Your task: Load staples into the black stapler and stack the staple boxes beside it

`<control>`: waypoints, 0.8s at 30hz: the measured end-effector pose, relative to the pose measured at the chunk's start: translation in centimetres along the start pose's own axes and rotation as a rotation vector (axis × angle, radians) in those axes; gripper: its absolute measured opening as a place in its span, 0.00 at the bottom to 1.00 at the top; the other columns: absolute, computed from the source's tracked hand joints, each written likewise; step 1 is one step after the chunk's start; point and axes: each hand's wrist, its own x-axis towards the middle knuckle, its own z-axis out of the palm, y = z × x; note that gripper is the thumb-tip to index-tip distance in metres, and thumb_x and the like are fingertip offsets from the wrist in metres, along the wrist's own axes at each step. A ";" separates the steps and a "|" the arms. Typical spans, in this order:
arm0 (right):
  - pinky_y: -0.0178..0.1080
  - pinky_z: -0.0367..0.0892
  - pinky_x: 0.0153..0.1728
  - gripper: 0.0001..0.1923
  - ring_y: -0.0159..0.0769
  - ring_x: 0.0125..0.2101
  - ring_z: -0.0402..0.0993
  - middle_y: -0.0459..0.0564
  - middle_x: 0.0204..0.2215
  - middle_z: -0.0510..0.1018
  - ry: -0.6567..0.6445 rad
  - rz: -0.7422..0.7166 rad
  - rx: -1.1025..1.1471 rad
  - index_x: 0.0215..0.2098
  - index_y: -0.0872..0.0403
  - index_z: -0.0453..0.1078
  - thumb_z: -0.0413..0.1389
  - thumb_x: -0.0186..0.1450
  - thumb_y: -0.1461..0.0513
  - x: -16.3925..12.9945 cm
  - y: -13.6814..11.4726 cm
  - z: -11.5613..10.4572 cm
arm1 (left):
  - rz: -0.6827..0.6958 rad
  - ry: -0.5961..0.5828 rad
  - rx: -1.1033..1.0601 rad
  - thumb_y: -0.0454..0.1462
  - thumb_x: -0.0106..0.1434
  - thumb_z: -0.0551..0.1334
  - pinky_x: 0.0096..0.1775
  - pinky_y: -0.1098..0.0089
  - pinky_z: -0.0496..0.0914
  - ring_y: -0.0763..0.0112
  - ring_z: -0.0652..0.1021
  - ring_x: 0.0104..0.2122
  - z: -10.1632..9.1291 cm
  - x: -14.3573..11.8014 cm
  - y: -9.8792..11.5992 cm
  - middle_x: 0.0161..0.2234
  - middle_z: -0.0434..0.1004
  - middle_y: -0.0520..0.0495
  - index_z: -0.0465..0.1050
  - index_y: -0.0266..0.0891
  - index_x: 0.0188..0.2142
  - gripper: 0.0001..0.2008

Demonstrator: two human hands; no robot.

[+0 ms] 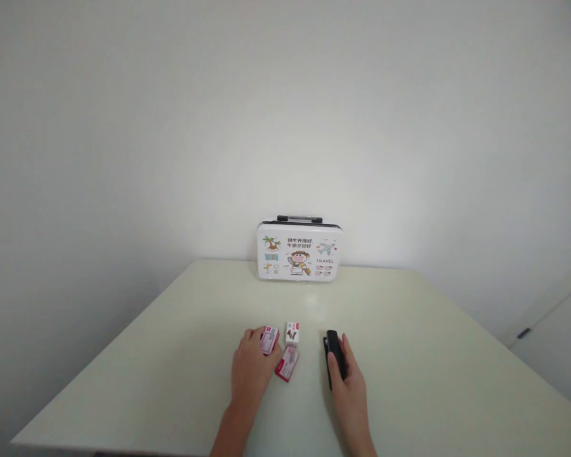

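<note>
A: What is each hand doing?

B: The left hand (250, 368) grips a small red box (269, 339). The right hand (348, 379) grips a black stapler (334, 353).

A: Where are they?

B: On the table (409, 355), at six o'clock from the white case (299, 252). Two more boxes (289, 352) lie between the hands.

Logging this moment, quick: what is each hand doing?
Left hand: fingers closed on a small red-and-white box.
Right hand: fingers closed on the black stapler.

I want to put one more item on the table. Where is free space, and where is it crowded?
Free: the table right of the stapler, the part left of the left hand, and the strip between the boxes and the case. Crowded: the near middle, around both hands, the right hand too.
</note>
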 end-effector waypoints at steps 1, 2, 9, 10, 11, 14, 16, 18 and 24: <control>0.52 0.50 0.69 0.40 0.48 0.68 0.58 0.57 0.69 0.62 0.000 -0.003 -0.004 0.70 0.55 0.57 0.53 0.67 0.43 0.0 -0.1 0.1 | -0.006 -0.005 0.006 0.41 0.66 0.60 0.47 0.67 0.68 0.63 0.78 0.44 0.1 0.7 -0.4 0.45 0.77 0.44 0.75 0.41 0.51 0.16; 0.52 0.51 0.69 0.40 0.48 0.68 0.58 0.57 0.68 0.62 -0.001 -0.008 -0.009 0.70 0.56 0.58 0.53 0.67 0.43 0.0 -0.1 0.2 | -0.010 -0.010 0.011 0.42 0.66 0.60 0.46 0.67 0.68 0.63 0.78 0.44 0.2 1.3 -0.8 0.45 0.78 0.44 0.76 0.40 0.50 0.16; 0.53 0.53 0.68 0.40 0.49 0.67 0.59 0.56 0.68 0.63 -0.017 0.004 -0.007 0.71 0.54 0.57 0.54 0.67 0.43 0.1 0.5 0.0 | -0.049 0.032 0.057 0.49 0.68 0.55 0.48 0.62 0.68 0.57 0.78 0.46 -1.6 0.0 -3.0 0.46 0.80 0.44 0.77 0.43 0.50 0.19; 0.53 0.53 0.68 0.40 0.49 0.67 0.59 0.56 0.68 0.63 -0.019 0.006 -0.007 0.71 0.54 0.56 0.54 0.67 0.43 0.0 0.5 0.0 | -0.057 0.041 0.072 0.49 0.68 0.55 0.48 0.61 0.68 0.57 0.77 0.47 -2.1 -0.9 -3.6 0.46 0.80 0.44 0.76 0.44 0.50 0.19; 0.53 0.52 0.68 0.40 0.49 0.67 0.59 0.56 0.68 0.63 -0.021 0.009 -0.006 0.71 0.54 0.56 0.53 0.67 0.43 0.0 0.4 0.1 | -0.061 0.044 0.092 0.48 0.67 0.56 0.49 0.59 0.68 0.56 0.77 0.47 -2.4 -1.7 -4.3 0.46 0.80 0.44 0.76 0.45 0.49 0.18; 0.53 0.52 0.68 0.41 0.50 0.67 0.59 0.56 0.68 0.63 -0.027 0.028 -0.016 0.71 0.53 0.55 0.54 0.67 0.43 -0.2 0.2 0.4 | -0.043 0.054 0.171 0.47 0.65 0.58 0.48 0.55 0.68 0.52 0.77 0.48 -3.0 -3.7 -5.8 0.46 0.80 0.46 0.76 0.48 0.45 0.14; 0.54 0.53 0.68 0.43 0.51 0.67 0.59 0.57 0.68 0.63 -0.024 0.021 -0.044 0.71 0.54 0.54 0.55 0.66 0.43 -0.2 0.1 0.5 | -0.033 0.090 0.197 0.47 0.66 0.58 0.49 0.52 0.68 0.49 0.75 0.50 -2.8 -4.3 -5.8 0.49 0.78 0.44 0.76 0.48 0.49 0.16; 0.54 0.54 0.68 0.43 0.52 0.67 0.59 0.59 0.68 0.63 -0.017 -0.004 -0.076 0.71 0.56 0.55 0.55 0.65 0.43 -0.2 0.0 0.6 | 0.005 0.111 0.186 0.47 0.68 0.56 0.51 0.51 0.68 0.48 0.73 0.52 -2.2 -4.6 -4.6 0.53 0.75 0.43 0.74 0.48 0.53 0.18; 0.54 0.56 0.66 0.35 0.53 0.63 0.64 0.59 0.64 0.68 -0.020 -0.082 -0.117 0.66 0.56 0.61 0.53 0.67 0.46 -0.3 0.1 1.0 | 0.224 -0.048 0.098 0.48 0.72 0.54 0.55 0.52 0.67 0.54 0.73 0.54 1.4 -4.5 1.6 0.52 0.74 0.46 0.69 0.56 0.60 0.20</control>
